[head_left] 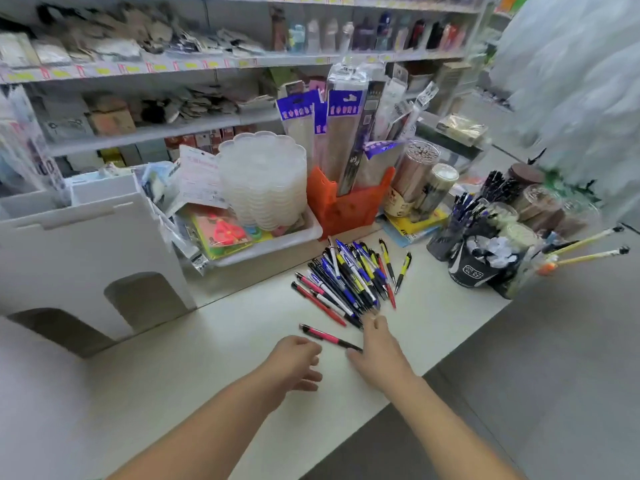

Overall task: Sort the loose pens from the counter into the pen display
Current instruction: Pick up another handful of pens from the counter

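Observation:
Several loose pens [349, 275] in blue, yellow, black and red lie fanned in a heap on the white counter [214, 341]. One pink pen with black ends [323, 337] lies apart, just in front of the heap. My left hand [294, 362] hovers beside that pen's left end, fingers loosely curled and holding nothing. My right hand [377, 351] covers the pen's dark right tip, its fingers stretched toward the heap's near edge. Whether it touches the pen I cannot tell. Dark pen cups [446, 237] holding pens stand at the right.
A white board stand with arched cut-outs [86, 237] fills the left of the counter. Behind the heap are a white tray [277, 242] with stacked clear lids, an orange holder [343, 206] and tall tubes. The counter's front edge runs diagonally at the lower right.

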